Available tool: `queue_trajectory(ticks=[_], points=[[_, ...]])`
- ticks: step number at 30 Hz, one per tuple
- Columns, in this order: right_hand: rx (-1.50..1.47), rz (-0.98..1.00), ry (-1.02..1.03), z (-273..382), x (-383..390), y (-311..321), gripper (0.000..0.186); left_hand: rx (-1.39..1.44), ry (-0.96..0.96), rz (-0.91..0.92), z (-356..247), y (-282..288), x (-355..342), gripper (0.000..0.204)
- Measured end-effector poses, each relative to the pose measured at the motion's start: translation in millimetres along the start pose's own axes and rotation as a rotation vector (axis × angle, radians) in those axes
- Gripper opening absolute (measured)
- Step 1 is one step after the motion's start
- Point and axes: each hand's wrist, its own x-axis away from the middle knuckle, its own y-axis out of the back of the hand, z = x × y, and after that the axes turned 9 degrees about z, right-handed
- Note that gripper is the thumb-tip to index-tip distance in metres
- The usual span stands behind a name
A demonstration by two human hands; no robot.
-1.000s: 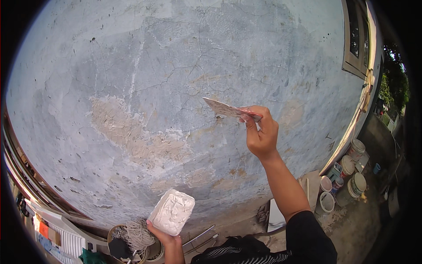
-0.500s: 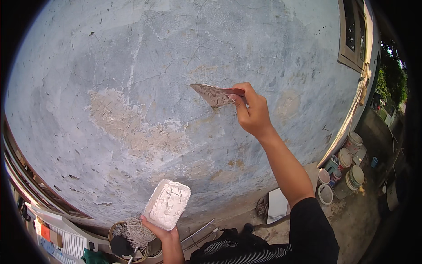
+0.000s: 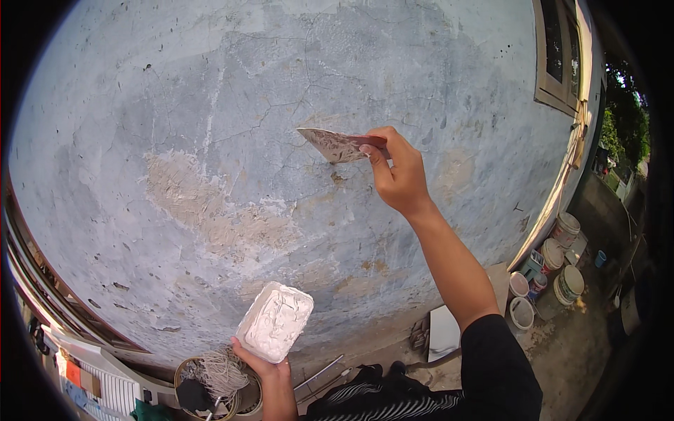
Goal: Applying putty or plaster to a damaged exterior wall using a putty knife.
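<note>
In my right hand [image 3: 397, 165], closed around its red handle, is a putty knife [image 3: 330, 144] smeared with pale filler. Its blade is held against or very close to the cracked pale blue wall [image 3: 239, 70], beside a small chipped spot. A rough beige patch [image 3: 210, 203] covers the wall lower to the left. Down near the bottom, my left hand [image 3: 260, 361] grips a rectangular tub [image 3: 276, 319] of thick whitish filler from below, the filler surface facing up.
A wooden-framed window [image 3: 554, 59] is at the upper right. Stacked buckets [image 3: 567, 284] stand on the concrete ground at lower right, beside a white board [image 3: 444, 330]. At lower left are a basket of pale string [image 3: 217, 372] and a white ribbed object [image 3: 109, 384].
My right hand and the putty knife have moved up and left, with the blade turned to show more of its smeared face. The tub has shifted slightly upward in the view.
</note>
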Motion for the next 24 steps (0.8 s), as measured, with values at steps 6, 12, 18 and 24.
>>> queue_trajectory(ticks=[6,12,18,24], points=[[-0.081,0.012,-0.038,-3.1,-1.4,-0.9,0.011,0.003,0.058,-0.014,15.2,7.5,10.8,0.087],[-0.038,-0.001,-0.078,-10.5,2.3,6.5,0.01,0.022,0.049,-0.002,12.4,13.8,11.5,0.087],[-0.036,-0.072,0.032,-0.2,-0.7,3.6,0.009,0.014,-0.025,-0.031,1.3,16.2,8.6,0.087],[0.069,-0.031,0.135,5.2,8.1,2.6,0.015,-0.012,-0.045,-0.028,-4.3,18.8,13.2,0.09]])
